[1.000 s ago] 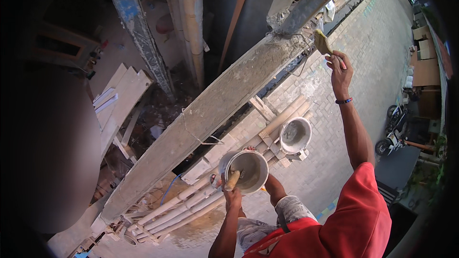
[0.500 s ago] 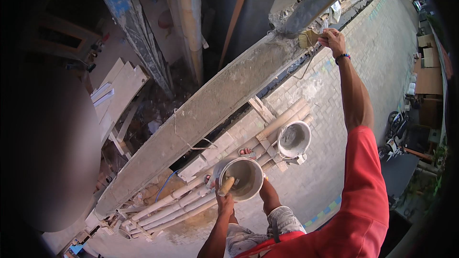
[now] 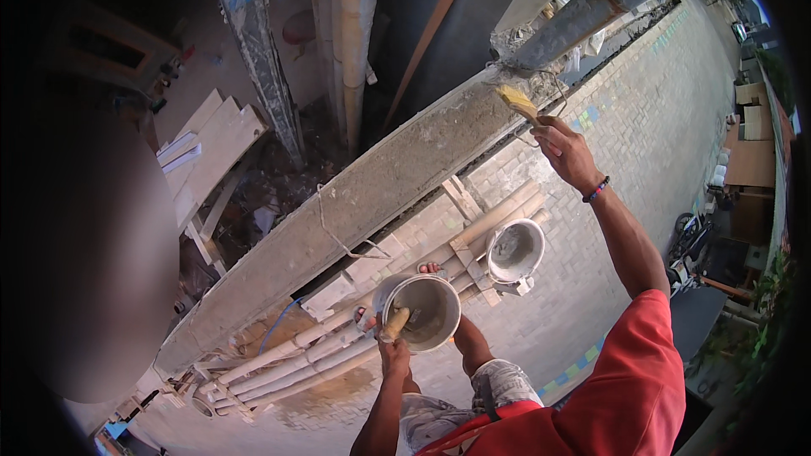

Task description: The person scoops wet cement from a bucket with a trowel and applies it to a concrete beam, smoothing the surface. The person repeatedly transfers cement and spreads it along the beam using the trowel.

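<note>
My right hand (image 3: 568,152) grips a paintbrush (image 3: 517,101) with yellowish bristles. Its bristles are over the rough top of a long concrete beam (image 3: 414,156), near the foot of a grey slanting post. Down by my legs, my left hand (image 3: 394,356) is closed at the rim of a white bucket (image 3: 457,312) and against a wooden tool handle (image 3: 394,323). That tool, likely a trowel, dips into the bucket, which holds a little grey, wet-looking material; its lower end is partly hidden.
My feet rest by bamboo poles (image 3: 317,353) laid beside the beam. A second bucket (image 3: 541,241) with grey residue stands to the right. A bent wire (image 3: 325,219) sticks out over the beam. Boards (image 3: 224,139) lean at left; a motorbike (image 3: 686,232) is parked far right.
My right hand and the brush have come left and nearer, away from the post's foot onto the beam's top. The left hand and bucket have hardly moved.
</note>
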A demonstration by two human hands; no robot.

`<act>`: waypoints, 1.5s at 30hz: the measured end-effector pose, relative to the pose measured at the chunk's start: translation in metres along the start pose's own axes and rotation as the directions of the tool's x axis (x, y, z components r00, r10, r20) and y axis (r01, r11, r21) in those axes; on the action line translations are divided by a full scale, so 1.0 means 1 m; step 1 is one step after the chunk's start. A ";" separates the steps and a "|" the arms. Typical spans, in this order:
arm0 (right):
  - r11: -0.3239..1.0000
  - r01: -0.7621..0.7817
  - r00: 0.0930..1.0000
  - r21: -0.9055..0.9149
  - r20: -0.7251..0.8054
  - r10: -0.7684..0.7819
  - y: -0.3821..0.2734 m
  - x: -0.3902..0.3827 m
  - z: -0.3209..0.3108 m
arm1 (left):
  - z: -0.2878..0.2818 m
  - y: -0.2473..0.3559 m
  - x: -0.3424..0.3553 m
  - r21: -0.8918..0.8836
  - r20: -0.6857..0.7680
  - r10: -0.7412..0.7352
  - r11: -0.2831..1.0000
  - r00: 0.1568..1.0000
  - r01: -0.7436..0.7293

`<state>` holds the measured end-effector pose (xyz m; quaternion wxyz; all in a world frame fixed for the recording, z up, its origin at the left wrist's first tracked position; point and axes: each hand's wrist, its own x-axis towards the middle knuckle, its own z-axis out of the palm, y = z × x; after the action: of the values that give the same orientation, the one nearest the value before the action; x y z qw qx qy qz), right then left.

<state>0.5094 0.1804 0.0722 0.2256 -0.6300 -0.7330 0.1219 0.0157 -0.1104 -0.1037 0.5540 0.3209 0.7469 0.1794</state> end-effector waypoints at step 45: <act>0.667 -0.590 0.667 0.454 -0.192 0.720 0.243 0.044 -0.052 | 0.007 0.027 -0.025 0.268 -0.094 -0.347 0.894 0.933 0.359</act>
<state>0.7409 0.2604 0.0124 0.4031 -0.8136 -0.3627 0.2096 0.0348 -0.1086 -0.0714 0.5099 0.2512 0.8224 -0.0248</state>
